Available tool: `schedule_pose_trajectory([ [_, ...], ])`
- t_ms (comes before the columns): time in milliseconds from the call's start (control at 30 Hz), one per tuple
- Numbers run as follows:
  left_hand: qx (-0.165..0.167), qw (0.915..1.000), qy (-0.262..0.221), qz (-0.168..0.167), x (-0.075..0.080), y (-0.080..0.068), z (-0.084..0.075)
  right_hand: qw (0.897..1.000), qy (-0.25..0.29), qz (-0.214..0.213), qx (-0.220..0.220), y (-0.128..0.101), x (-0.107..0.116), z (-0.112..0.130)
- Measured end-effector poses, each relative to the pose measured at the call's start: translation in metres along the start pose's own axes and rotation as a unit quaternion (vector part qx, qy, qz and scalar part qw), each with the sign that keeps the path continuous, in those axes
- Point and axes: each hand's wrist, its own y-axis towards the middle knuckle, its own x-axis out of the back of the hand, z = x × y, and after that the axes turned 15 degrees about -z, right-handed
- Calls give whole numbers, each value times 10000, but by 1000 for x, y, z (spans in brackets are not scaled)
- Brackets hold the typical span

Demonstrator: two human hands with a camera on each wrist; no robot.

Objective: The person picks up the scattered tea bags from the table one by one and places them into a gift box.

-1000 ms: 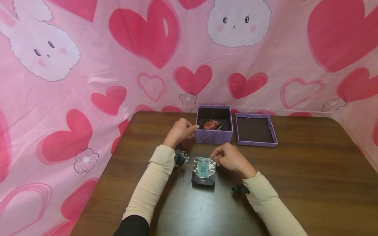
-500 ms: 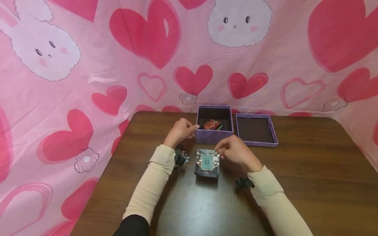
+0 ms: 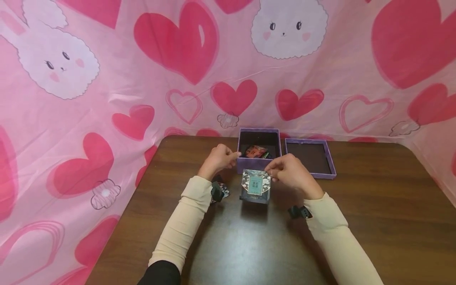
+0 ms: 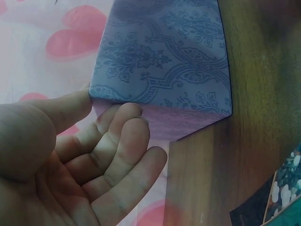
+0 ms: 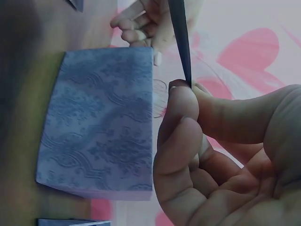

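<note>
Patterned foil pouch, dark with white blossoms and a teal label, hangs just in front of the purple box and clear above the worktop; the right hand holds it by its upper right corner; in the right wrist view the thumb and forefinger pinch the thin edge of the pouch while the other fingers curl loosely beneath. The left hand rests against the left wall of the box near its front corner; the left wrist view shows the thumb on the corner edge and the fingertips touching the wall, lightly bent, steadying rather than gripping. Inside the open box lies a red packet; the lid sits upturned just right of the box; another small patterned pouch lies partly hidden under the left wrist. A corner pinch is a slim hold, so the pouch could swing or slip out and drop onto the worktop; its hanging bottom edge is level with the near wall of the box and could catch on the rim, nudging the box against the left hand.
</note>
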Motion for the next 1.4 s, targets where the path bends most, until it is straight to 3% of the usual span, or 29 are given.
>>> schedule_pose_trajectory([
  [367, 78, 9999, -141, 17, -2, -1, 4, 9997, 25, -123, -213, 16, 13, 6],
  [767, -1, 10000, -95, 0, -1, -2, 4, 9949, 629, -350, -704, 34, 26, 7],
  [1000, -123, 9999, -32, -33, 1, -1, 2, 9864, 1173, -454, -1055, 52, 32, 5],
  [1200, -115, 9999, -38, 70, 1, 1, 3, 9781, 1369, -854, -1315, 67, 31, 0],
  [1400, -114, 9999, -31, 30, 1, 1, 3, 9684, 1389, -1588, -1330, 82, 28, 1],
])
